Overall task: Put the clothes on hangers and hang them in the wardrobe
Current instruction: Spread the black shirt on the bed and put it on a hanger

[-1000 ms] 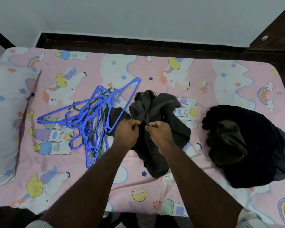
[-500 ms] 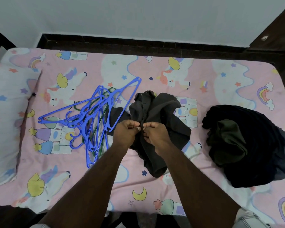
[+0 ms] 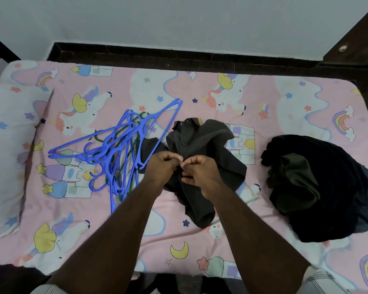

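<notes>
a: both hands, left hand (image 3: pixel 162 166) n right hand (image 3: pixel 200 172), pinching the dark shirt (image 3: pixel 200 141) placket, mid-bed.
b: soft, light, floppy imo. grab by collar, hangers (image 3: pixel 115 153) just beside.

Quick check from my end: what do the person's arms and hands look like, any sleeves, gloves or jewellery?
Both forearms are bare up to the frame's lower edge, with no sleeves in view. The left hand and right hand wear no gloves, and no rings, watch or bands show on the wrists or fingers.
</notes>
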Demonstrator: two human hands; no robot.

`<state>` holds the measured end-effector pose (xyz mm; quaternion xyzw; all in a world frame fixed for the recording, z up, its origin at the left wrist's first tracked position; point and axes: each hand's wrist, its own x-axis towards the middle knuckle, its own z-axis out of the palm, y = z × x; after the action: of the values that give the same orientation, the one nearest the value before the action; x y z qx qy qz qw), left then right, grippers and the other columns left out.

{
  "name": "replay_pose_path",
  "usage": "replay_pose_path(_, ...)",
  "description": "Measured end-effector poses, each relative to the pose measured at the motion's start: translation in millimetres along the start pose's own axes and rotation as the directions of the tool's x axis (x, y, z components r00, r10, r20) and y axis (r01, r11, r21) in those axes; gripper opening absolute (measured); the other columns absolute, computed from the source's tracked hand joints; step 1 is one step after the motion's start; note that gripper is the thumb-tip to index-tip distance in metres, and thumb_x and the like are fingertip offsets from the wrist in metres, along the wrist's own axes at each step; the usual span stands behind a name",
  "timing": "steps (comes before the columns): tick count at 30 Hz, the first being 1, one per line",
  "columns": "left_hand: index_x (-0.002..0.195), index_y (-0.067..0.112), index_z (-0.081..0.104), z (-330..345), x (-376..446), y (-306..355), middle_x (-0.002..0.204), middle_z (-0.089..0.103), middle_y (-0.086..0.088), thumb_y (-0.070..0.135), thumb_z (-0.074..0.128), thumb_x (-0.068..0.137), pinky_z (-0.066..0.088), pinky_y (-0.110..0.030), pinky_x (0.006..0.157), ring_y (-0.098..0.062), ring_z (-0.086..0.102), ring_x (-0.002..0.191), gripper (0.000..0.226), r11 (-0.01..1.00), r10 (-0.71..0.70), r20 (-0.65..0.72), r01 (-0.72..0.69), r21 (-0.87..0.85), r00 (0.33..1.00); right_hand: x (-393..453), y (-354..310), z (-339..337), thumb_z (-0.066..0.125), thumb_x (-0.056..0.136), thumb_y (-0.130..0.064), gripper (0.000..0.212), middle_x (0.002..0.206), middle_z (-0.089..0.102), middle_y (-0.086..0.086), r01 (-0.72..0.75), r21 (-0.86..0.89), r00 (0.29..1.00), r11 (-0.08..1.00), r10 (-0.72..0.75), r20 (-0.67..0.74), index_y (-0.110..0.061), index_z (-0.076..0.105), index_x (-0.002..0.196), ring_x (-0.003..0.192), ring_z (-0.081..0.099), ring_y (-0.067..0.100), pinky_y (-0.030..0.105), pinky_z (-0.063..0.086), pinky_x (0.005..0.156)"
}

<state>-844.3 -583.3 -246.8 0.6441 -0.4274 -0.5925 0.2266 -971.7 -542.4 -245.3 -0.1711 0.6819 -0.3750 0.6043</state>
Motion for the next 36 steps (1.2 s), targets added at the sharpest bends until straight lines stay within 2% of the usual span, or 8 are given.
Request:
replay_pose_path(3, 0.098, 0.007, 0.075, 1, 1, 1, 0.085, 0.076, -0.005, 0.01, 0.071, 0.092, 0.055, -0.019, 0.064, -0.013, 0.071, 0.077, 0.008, 0.998, -0.019, 0.014, 0.019, -0.065, 1.0, 1, 2, -1, 0.069, 0.093, -0.012, 0.008, 0.091, 0.073, 0.013, -0.027, 0.015, 1.0, 1.0, 0.027, 0.002, -0.005, 0.07, 0.095, 0.08, 0.069, 0.019, 0.034, 0.063, 0.072)
replay_pose_path(8, 0.1, 0.009, 0.075, 2, 5, 5, 0.081, 0.075, -0.001, 0.011, 0.072, 0.091, 0.051, -0.015, 0.059, -0.001, 0.068, 0.064, 0.009, 0.997, -0.031, 0.002, 0.031, -0.071, 1.0, 3, 3, 0, 0.064, 0.095, -0.013, 0.007, 0.088, 0.074, 0.01, 0.103, -0.057, 0.991, 0.993, -0.107, -0.081, -0.009, 0.07, 0.095, 0.077, 0.071, 0.019, 0.035, 0.063, 0.072)
replay_pose_path(13, 0.105, 0.013, 0.071, 5, 6, 10, 0.087, 0.076, 0.0, 0.011, 0.071, 0.092, 0.054, -0.021, 0.064, -0.007, 0.072, 0.072, 0.013, 0.969, -0.105, 0.032, 0.11, -0.22, 0.994, 4, -7, -3, 0.061, 0.096, -0.012, 0.008, 0.086, 0.072, 0.011, -0.039, 0.134, 0.998, 0.99, 0.044, -0.041, -0.011, 0.069, 0.095, 0.078, 0.069, 0.022, 0.036, 0.061, 0.075)
replay_pose_path(19, 0.106, 0.016, 0.069, 8, 14, 19, 0.099, 0.075, -0.006, 0.01, 0.067, 0.095, 0.059, -0.034, 0.083, -0.016, 0.072, 0.088, 0.013, 0.949, -0.111, 0.057, 0.123, -0.291, 0.992, 10, 3, -9, 0.071, 0.093, -0.03, 0.024, 0.098, 0.074, -0.003, 0.277, -0.254, 0.961, 0.927, -0.265, 0.082, -0.016, 0.068, 0.113, 0.088, 0.071, 0.009, 0.028, 0.059, 0.084)
replay_pose_path(23, 0.113, 0.014, 0.07, 1, 21, 15, 0.102, 0.075, -0.004, 0.006, 0.062, 0.097, 0.055, -0.027, 0.089, -0.009, 0.069, 0.091, 0.02, 0.999, 0.035, 0.1, -0.036, 0.008, 0.994, 25, -1, -10, 0.068, 0.092, -0.016, 0.01, 0.091, 0.075, 0.004, 0.25, -0.208, 0.959, 0.946, -0.272, -0.081, -0.012, 0.075, 0.099, 0.086, 0.07, 0.018, 0.043, 0.057, 0.089)
replay_pose_path(27, 0.129, 0.016, 0.065, -12, 29, -17, 0.122, 0.07, 0.002, 0.007, 0.064, 0.095, 0.047, -0.033, 0.107, -0.01, 0.063, 0.113, 0.036, 0.892, 0.039, 0.261, -0.151, 0.427, 0.965, 33, -12, -15, 0.065, 0.093, -0.014, 0.009, 0.085, 0.072, 0.01, 0.123, -0.076, 0.987, 0.99, -0.13, -0.092, -0.013, 0.072, 0.088, 0.082, 0.065, 0.02, 0.036, 0.056, 0.073)
replay_pose_path(29, 0.129, 0.021, 0.062, -10, 31, -26, 0.121, 0.068, 0.005, 0.015, 0.067, 0.094, 0.048, -0.031, 0.101, -0.011, 0.061, 0.112, 0.035, 0.854, 0.053, 0.236, -0.166, 0.493, 0.97, 36, -13, -16, 0.065, 0.094, -0.016, 0.01, 0.086, 0.072, 0.005, 0.086, -0.047, 0.994, 0.995, -0.089, -0.058, -0.019, 0.072, 0.086, 0.085, 0.067, 0.022, 0.031, 0.052, 0.069)
replay_pose_path(36, 0.099, 0.018, 0.061, -7, 45, -23, 0.087, 0.067, 0.004, 0.024, 0.065, 0.094, 0.046, -0.023, 0.069, -0.011, 0.062, 0.083, 0.009, 0.778, 0.253, 0.192, -0.318, 0.542, 0.948, 44, -9, -22, 0.066, 0.095, -0.014, 0.017, 0.104, 0.075, 0.009, 0.051, 0.134, 0.997, 0.99, -0.058, 0.047, -0.013, 0.07, 0.111, 0.103, 0.07, 0.026, 0.04, 0.057, 0.092)
